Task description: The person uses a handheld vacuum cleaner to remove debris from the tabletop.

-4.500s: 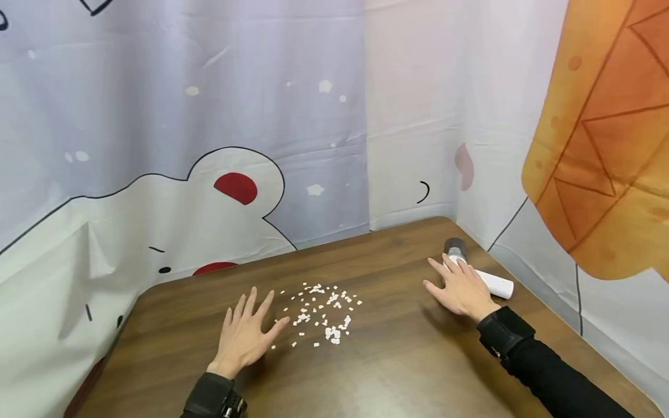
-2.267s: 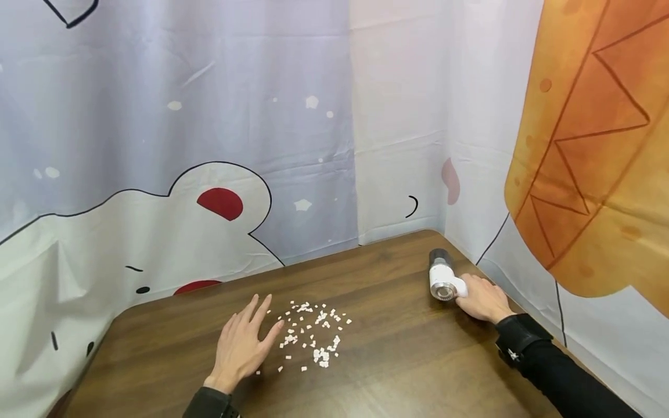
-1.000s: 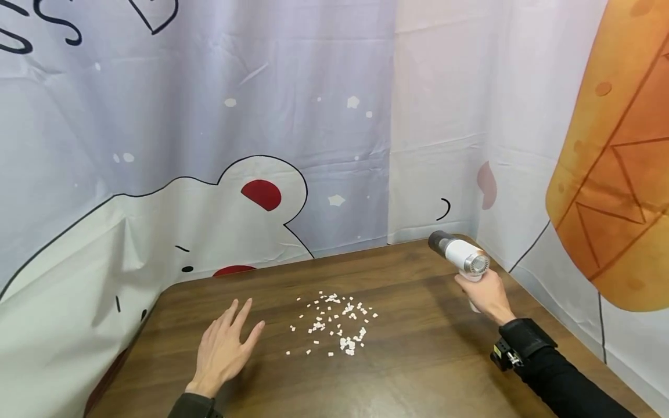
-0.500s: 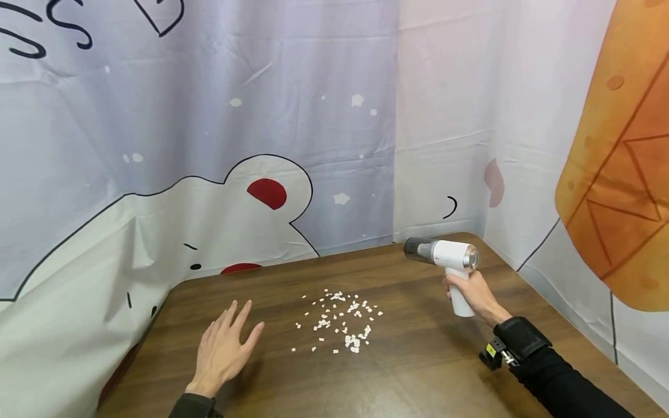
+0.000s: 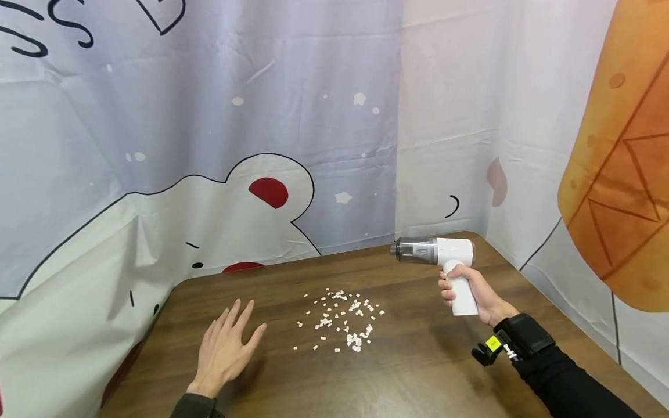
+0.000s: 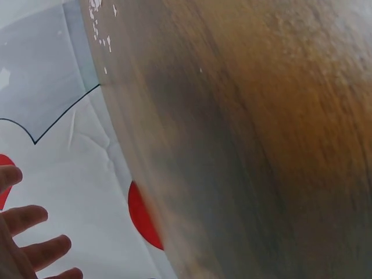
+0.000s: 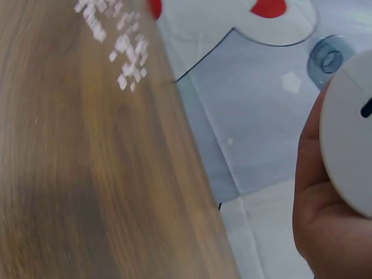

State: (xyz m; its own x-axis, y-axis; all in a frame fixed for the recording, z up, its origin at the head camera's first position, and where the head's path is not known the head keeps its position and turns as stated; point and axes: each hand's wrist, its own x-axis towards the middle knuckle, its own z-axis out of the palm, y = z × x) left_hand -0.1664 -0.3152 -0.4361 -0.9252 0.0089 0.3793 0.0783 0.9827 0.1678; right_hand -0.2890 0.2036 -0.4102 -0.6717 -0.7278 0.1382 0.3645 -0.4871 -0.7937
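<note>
A brown wood-grain table [image 5: 418, 377] with rounded far corners stands against a printed fabric curtain [image 5: 313, 116], which hangs in creases behind it and along its right side. On the lavender panel, a white bear-like figure [image 5: 172, 232], outlined in black, has a red inner ear [image 5: 269, 192]; a red patch [image 5: 243, 267] meets the table's far edge. Black lettering, cut off by the frame, and a heart outline [image 5: 161, 33] sit at upper left, with pale stars [image 5: 343, 198] scattered lower. Rightward are a cream panel [image 5: 439, 145], a pinkish blotch [image 5: 497, 182] and a large orange shape [image 5: 617, 191] bearing zigzag lines.
</note>
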